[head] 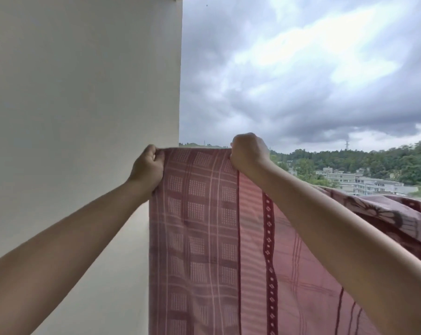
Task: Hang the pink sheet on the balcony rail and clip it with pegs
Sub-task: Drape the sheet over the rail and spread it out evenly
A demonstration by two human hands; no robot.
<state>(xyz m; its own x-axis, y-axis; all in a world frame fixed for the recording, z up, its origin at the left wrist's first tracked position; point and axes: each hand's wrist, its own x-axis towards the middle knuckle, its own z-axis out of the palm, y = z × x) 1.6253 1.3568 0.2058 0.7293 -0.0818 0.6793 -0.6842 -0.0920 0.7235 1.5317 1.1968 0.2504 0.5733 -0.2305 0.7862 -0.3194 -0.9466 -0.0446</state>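
The pink sheet (pixel 199 226), checked with dark red stripes, hangs stretched in front of me. My left hand (pixel 147 166) grips its top left corner. My right hand (pixel 248 153) grips the top edge a short way to the right. Both fists are raised at arm's length, with the edge pulled taut between them. More of the sheet (pixel 386 213) trails off to the right behind my right forearm. The balcony rail and the pegs are hidden from view.
A plain cream wall (pixel 83 105) fills the left half and ends in a vertical corner just behind the sheet. Beyond it lie cloudy sky, wooded hills and low white buildings (pixel 364 182) far below.
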